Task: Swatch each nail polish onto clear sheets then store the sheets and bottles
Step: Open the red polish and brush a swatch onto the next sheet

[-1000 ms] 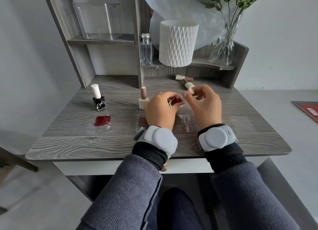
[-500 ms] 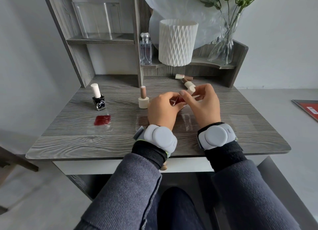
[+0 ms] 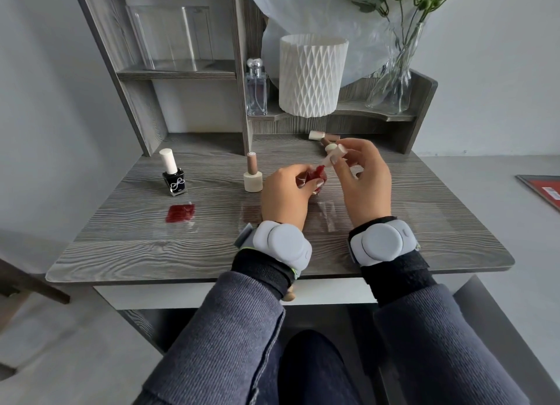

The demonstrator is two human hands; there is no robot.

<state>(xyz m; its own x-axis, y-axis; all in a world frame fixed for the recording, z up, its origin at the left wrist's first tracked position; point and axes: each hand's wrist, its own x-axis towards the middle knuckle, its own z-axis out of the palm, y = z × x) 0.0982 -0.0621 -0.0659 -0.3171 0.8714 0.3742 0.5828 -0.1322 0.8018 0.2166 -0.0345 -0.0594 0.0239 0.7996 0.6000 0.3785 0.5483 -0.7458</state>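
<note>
Only one view here, the head cam. The left hand (image 3: 285,198) had its grip curled round a small red nail polish bottle (image 3: 318,176), held just above the worktop (image 3: 121,247), pretty much in the middle. The right hand (image 3: 363,186) was pinching the bottle's cream cap (image 3: 335,150) between thumb and fingertips, raised off the neck with the thin brush stem slanting down toward the bottle. I couldn't tell whether the brush tip was fully out.

A clear sheet (image 3: 325,219) lay flat under both hands, hard to spot. Off to the left sat a finished red swatch (image 3: 180,213), with a black polish bottle (image 3: 173,178) just behind it and a beige polish bottle (image 3: 252,174) beside the left hand. Two more bottles (image 3: 322,136) lay on their sides at the back.

What I'd worry about:
- A loaded brush crossing open worktop could drip before it reaches the sheet.
- The open bottle is in the air, so any tilt spills it.
- The sheet is nearly invisible, so a stroke could run off its edge onto the wood.
- A sleeve dragging left could smear that swatch if it's wet.
</note>
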